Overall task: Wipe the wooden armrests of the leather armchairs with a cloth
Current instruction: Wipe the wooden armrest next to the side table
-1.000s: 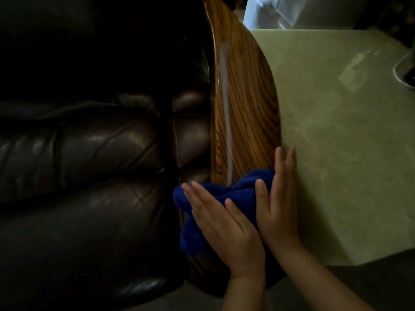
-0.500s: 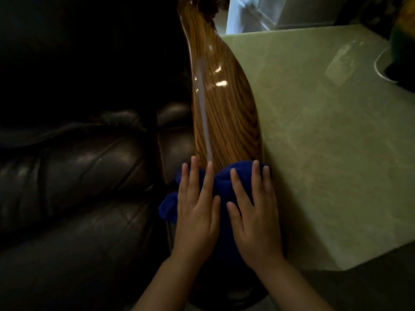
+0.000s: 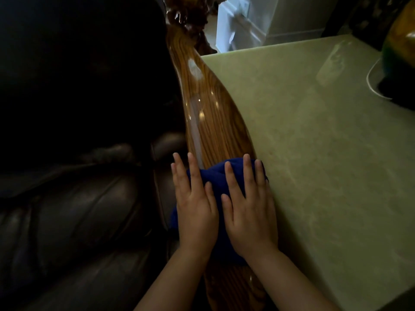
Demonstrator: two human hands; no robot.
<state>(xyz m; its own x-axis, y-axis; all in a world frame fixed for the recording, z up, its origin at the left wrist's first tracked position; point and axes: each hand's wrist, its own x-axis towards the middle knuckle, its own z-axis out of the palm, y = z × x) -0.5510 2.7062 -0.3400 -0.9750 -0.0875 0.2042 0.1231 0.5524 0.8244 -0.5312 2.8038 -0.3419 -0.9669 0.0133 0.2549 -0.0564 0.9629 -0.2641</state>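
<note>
Head view: both hands lie flat, palms down and fingers stretched out, side by side on a blue cloth in the lower middle of the frame. The left hand covers the cloth's left part, with its fingertips reaching past the cloth's top edge toward the dark leather; the right hand covers the right part, its outer fingers close to the table's edge. Neither hand pinches the cloth; they press on it with open palms. The cloth sits on the glossy wooden armrest, which runs from the top centre of the frame down to the bottom centre, its grain catching streaks of light. The dark leather armchair fills the left half. A pale green stone-like tabletop fills the right side, touching or just beside the armrest.
</note>
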